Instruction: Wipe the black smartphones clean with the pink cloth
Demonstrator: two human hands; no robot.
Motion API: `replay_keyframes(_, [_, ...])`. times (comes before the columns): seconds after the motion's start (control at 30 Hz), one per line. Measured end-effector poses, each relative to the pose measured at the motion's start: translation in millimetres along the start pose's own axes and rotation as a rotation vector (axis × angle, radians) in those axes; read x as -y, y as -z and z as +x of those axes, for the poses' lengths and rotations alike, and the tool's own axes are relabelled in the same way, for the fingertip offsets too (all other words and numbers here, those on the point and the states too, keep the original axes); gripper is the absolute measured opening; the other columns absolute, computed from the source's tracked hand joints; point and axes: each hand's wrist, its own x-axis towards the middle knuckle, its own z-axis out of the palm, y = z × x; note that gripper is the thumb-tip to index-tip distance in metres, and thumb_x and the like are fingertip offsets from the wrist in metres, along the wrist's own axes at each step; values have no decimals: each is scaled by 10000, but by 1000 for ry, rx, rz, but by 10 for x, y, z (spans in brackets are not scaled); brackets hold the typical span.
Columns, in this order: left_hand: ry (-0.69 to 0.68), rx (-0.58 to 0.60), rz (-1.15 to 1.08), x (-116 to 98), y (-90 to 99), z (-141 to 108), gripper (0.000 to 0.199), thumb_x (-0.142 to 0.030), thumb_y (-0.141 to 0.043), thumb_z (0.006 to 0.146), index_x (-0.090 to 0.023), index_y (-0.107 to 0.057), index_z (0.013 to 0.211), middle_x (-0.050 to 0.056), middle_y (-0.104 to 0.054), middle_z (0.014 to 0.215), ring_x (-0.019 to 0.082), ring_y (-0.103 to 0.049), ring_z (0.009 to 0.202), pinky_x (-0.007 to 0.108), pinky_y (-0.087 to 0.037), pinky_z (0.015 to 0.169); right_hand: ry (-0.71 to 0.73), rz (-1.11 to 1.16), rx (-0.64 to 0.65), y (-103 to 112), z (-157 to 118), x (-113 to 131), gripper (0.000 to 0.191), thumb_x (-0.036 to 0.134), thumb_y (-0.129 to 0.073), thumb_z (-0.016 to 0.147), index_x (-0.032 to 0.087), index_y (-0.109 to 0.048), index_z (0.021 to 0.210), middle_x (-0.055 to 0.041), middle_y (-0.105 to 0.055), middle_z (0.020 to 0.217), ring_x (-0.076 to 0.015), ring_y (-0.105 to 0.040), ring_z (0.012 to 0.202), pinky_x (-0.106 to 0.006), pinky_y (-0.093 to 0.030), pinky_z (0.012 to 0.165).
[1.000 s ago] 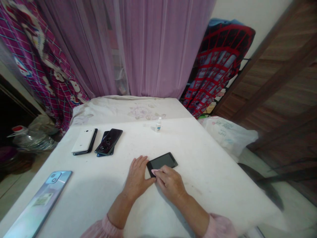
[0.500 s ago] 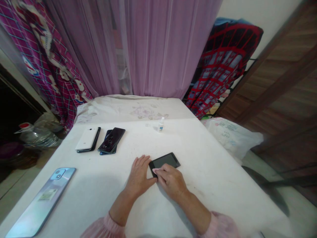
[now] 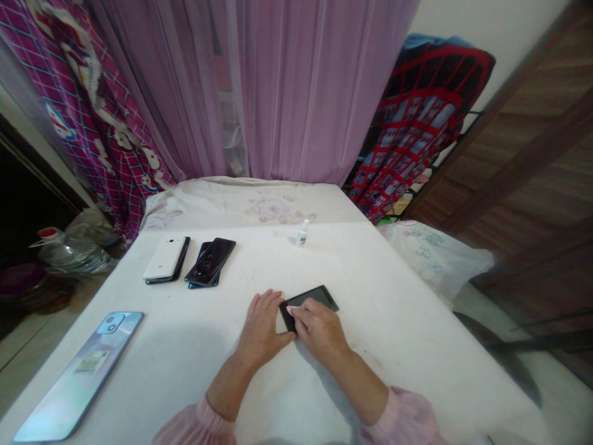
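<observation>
A black smartphone [image 3: 319, 297] lies screen up on the white-covered table. My left hand [image 3: 263, 324] rests at its left end, fingers stretched and thumb apart, with the fingertips at one corner and the thumb at the other, holding it steady. My right hand [image 3: 319, 327] is closed over the lower part of the screen. Between its fingertips shows a small pink piece, apparently a cloth [image 3: 290, 309], pressed near the phone's left end. Most of the cloth is hidden by the fingers.
A small white bottle [image 3: 302, 233] stands beyond the phone. To the left lie a white phone [image 3: 165, 258] on a dark one, a black phone [image 3: 210, 261] on a blue one, and a large pale-blue phone [image 3: 81, 377]. A plastic bag [image 3: 430, 253] sits beside the table's right edge.
My right hand and the pink cloth have shifted slightly up the screen, away from the near edge. My left hand and the phone keep their places.
</observation>
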Motion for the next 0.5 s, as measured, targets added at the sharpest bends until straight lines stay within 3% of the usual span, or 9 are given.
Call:
replay_keyframes(0.33, [-13, -6, -8, 31, -21, -4, 646, -262, -773, 645, -205, -519, 1237, 118, -528, 1372, 314, -403, 1337, 568, -230, 1131, -59, -63, -23, -94, 169, 37, 245, 219, -501, 919, 245, -738, 863, -10, -619, 717, -120, -545, 642, -226, -375, 586])
replay_keyframes(0.5, [-47, -31, -4, 39, -34, -7, 598, -283, -753, 668, -210, -525, 1216, 117, -529, 1370, 314, -413, 1328, 573, -236, 1123, -112, -51, -21, -44, 97, -165, 245, 205, -506, 904, 267, -734, 966, -11, -649, 779, -123, -579, 683, -219, -397, 615])
